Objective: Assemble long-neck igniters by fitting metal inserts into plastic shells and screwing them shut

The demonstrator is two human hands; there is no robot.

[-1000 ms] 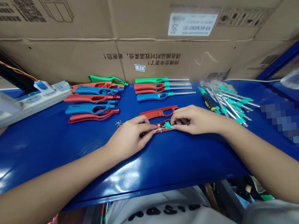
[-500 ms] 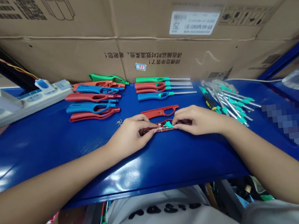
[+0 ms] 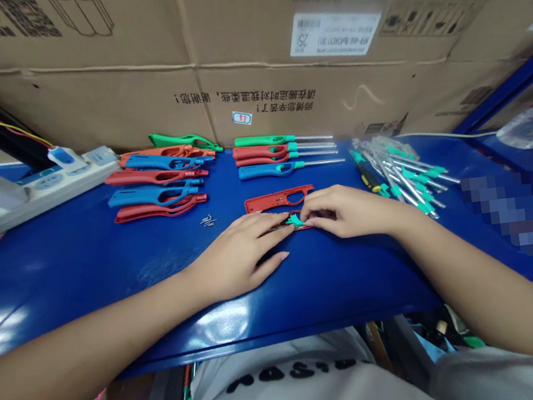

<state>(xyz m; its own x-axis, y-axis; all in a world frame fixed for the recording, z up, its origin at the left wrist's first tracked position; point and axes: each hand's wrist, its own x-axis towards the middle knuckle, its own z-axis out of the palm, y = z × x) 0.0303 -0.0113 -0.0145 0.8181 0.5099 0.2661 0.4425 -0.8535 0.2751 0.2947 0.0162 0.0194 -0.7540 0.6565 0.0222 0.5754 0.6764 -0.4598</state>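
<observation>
Under my hands on the blue table lies a red lighter casing half, mostly covered, with a turquoise trigger piece showing in it. My left hand lies flat over the casing's left part, fingers stretched out and thumb apart. At its right end, my right hand pinches the casing half by the turquoise piece; the fingertips hide the exact contact. Just behind lies the other red casing half. Small screws are scattered to the left.
Red, blue, orange and green lighter handles lie at back left. Lighters with metal tubes lie in the back middle. To the right are loose tubes with turquoise ends and a screwdriver. A power strip and cardboard box border the table.
My left hand has opened from a pinch and spread flat over the casing. My right hand stays pinched at the right end. The whole view has shifted slightly.
</observation>
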